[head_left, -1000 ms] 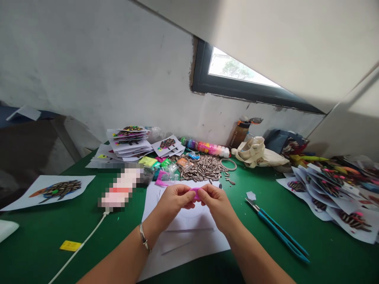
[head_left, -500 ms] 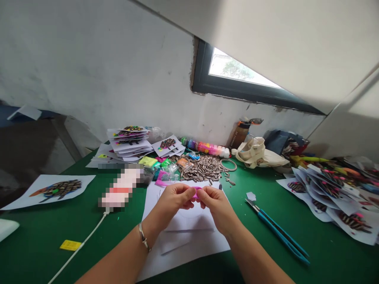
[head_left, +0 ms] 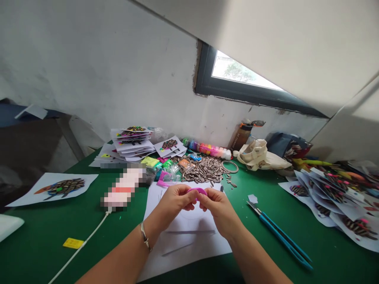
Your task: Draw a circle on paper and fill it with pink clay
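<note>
Between the fingertips of both hands is a small piece of bright pink-purple modelling clay [head_left: 197,191], bent into an arch. My left hand [head_left: 181,199], with a silver bracelet on its wrist, pinches one end. My right hand [head_left: 213,200] pinches the other. Both are held above a white sheet of paper [head_left: 168,260] with faint drawn lines. Just beyond the hands lie an opened purple clay packet [head_left: 163,180] and a heap of striped sunflower seeds [head_left: 207,169].
Blue-handled tweezers [head_left: 281,234] lie to the right on the green table [head_left: 254,256]. Stacks of seed pictures stand at the back left [head_left: 133,146] and right [head_left: 331,193]. A tape roll [head_left: 230,167], a cloth bag [head_left: 254,156] and a bottle [head_left: 241,136] are behind. A white cable [head_left: 89,240] runs at left.
The pink-purple clay has been drawn out from a small lump into a longer, arched strip between my fingers. Both hands stay in nearly the same place; the view has shifted slightly.
</note>
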A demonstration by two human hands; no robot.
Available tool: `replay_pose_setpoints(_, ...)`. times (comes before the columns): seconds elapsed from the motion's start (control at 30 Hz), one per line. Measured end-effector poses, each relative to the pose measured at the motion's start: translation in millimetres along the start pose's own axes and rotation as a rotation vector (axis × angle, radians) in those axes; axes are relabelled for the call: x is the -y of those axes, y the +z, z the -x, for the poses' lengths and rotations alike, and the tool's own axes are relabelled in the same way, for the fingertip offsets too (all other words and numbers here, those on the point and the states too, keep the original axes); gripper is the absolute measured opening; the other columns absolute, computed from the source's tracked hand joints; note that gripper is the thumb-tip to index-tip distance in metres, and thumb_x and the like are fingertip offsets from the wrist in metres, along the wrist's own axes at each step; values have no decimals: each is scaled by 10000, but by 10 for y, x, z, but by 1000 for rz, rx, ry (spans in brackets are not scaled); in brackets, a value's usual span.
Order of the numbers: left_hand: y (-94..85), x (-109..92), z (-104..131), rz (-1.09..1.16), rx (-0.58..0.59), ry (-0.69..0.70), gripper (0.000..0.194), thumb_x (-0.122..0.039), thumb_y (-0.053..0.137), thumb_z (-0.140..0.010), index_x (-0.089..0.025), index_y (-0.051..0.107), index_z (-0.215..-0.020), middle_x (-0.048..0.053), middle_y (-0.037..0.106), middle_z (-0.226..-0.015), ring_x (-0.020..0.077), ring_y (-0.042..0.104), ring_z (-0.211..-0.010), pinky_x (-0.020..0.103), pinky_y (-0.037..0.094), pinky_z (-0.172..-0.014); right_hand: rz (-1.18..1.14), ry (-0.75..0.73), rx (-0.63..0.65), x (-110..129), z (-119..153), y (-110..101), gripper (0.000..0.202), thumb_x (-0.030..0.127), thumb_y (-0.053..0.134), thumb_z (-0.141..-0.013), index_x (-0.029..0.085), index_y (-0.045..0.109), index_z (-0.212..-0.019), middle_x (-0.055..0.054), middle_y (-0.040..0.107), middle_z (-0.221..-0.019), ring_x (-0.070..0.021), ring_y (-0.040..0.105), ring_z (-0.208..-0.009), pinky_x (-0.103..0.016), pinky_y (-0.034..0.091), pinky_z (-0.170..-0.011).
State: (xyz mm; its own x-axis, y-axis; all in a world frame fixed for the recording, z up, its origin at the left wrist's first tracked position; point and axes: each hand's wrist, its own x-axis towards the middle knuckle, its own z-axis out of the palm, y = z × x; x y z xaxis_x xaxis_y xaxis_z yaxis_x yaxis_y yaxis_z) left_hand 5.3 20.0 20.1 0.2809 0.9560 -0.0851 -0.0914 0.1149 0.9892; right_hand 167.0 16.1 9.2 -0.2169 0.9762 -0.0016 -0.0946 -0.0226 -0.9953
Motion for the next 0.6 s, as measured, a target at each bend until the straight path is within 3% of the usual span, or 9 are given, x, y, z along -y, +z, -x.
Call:
replay_pose_setpoints(0.2,22,-26,18,8,3,29,289,-422,747,-730,-140,685,-745,17,635,-656,128,572,-597,256,467,-597,71,17,-1,38,33,-7,330,452,699,-768,161,611,-640,28,520,-567,-106,427,-576,-250,319,-568)
replay_pose_setpoints(0.37,-15,-7,3,27,1,20,318,-442,727,-748,-139,644,-697,12,626,-664,113,564,-586,249,456,-599,43,13,-3,66,21,-36,341,485,634,-813,187,677,-974,0,607,-737,-128,493,-651,-261,367,-607)
replay_pose_setpoints(0.5,-1,11,-2,14,67,-45,352,-471,731,-732,-128,649,-735,14,637,-660,118,574,-577,258,463,-594,78,-73,-5,50,11,-41,310,436,643,-815,158,635,-679,14,546,-628,-117,458,-628,-251,349,-599)
replay_pose_setpoints(0.6,30,9,8,-27,76,-35,314,-419,766,-698,-129,649,-728,2,630,-638,117,565,-581,249,457,-582,74,-75,-30,45,8,-34,336,422,653,-807,158,586,-610,26,513,-578,-105,428,-584,-244,323,-564)
